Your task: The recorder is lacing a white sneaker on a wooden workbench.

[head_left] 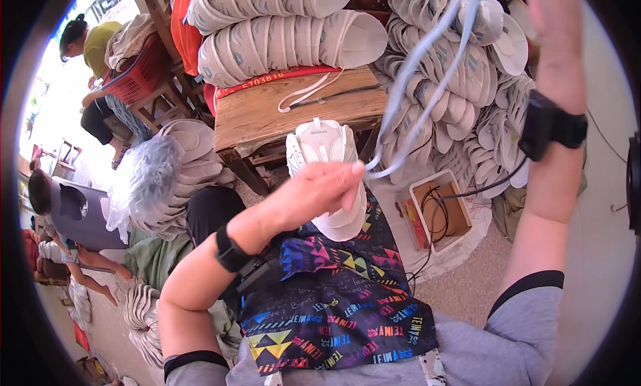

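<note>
A white shoe upper (342, 227) rests on my lap, its tongue pointing away from me and its toe toward me. My left hand (320, 191) lies across its middle, thumb and fingers pinched on a pale shoelace (400, 99). From there the lace runs as two blurred strands up and to the right, leaving the picture at the top. My right hand (553, 15) is raised high at the upper right; it is blurred and cut off by the edge, so its fingers and any hold on the lace cannot be made out.
Beyond my lap is a wooden bench (267, 122) with a loose white lace (307, 92) and rows of stacked uppers (287, 42). More uppers (454, 72) pile up at right, above a white bin (461, 219) with a dark cable. People (93, 49) sit at left.
</note>
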Tool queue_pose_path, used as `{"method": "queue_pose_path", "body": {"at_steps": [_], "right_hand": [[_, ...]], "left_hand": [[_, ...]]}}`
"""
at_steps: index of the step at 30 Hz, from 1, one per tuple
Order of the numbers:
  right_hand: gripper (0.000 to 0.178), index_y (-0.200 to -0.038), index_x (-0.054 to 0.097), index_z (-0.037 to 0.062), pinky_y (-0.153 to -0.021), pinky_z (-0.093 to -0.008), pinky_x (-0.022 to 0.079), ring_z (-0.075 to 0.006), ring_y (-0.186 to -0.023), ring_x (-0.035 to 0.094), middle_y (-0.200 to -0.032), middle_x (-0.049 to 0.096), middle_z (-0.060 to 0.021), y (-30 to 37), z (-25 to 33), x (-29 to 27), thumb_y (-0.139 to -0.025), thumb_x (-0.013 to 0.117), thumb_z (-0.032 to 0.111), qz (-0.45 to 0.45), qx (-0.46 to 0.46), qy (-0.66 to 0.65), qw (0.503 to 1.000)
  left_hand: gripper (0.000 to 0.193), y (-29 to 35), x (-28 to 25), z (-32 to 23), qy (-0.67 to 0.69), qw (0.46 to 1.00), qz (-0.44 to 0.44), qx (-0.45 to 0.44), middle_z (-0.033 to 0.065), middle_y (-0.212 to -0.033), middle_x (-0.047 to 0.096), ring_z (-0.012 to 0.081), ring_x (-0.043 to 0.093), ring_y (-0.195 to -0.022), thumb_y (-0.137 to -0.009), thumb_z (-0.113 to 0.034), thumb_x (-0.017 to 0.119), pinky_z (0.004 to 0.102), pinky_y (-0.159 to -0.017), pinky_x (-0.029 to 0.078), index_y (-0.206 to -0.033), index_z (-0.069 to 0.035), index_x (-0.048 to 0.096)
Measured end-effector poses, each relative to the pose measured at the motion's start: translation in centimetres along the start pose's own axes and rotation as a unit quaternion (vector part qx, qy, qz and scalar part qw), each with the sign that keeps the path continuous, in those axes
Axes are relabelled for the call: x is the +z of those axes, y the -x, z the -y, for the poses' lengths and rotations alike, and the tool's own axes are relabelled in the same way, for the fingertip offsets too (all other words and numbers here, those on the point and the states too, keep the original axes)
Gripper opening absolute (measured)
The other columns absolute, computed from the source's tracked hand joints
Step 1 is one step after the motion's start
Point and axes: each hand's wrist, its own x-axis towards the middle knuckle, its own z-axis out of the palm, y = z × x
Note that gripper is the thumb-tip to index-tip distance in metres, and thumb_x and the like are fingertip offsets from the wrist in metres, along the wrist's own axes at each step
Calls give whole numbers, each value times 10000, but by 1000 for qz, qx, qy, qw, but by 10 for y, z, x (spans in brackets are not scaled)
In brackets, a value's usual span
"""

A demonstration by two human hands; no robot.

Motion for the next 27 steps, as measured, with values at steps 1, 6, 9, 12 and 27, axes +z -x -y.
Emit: {"method": "queue_pose_path", "body": {"at_steps": [1,6,9,12,27], "right_hand": [[144,-1058,600,-2,-772,-286,540,-197,-872,656,-944,660,-113,19,-6,-5,-930,575,59,84,12,83,993],[131,-964,649,83,-705,-331,495,-218,-784,598,-840,587,-88,176,-44,74,-837,634,114,277,60,61,957],[131,-940,623,77,-725,-360,499,-271,-828,594,-920,551,-104,259,-23,90,-811,646,85,433,141,5,890],[137,-949,636,61,-667,-288,461,-155,-737,535,-917,491,-49,297,-11,103,-818,670,82,434,201,-11,878],[189,-802,588,57,-633,-285,433,-139,-680,482,-809,491,-42,307,-39,122,-784,729,180,422,356,-167,817]], "left_hand": [[523,2,0,-14,1,995,-48,89,-46,-611,408,66,366,-574,-1030,-459,414,228,-548,315,-704,-80,570],[492,14,-34,-28,84,956,-202,196,-48,-606,431,42,357,-547,-1036,-398,439,227,-509,272,-682,-79,561],[435,10,-39,9,-50,918,-373,120,-26,-612,447,59,363,-571,-1033,-315,469,237,-528,294,-711,-43,579],[333,4,-46,66,-160,883,-385,215,11,-648,462,109,407,-618,-982,-254,562,274,-557,342,-753,-14,594],[169,2,-32,79,-30,960,-279,20,-38,-710,487,105,479,-636,-871,-174,706,269,-627,413,-854,-35,611]]}}
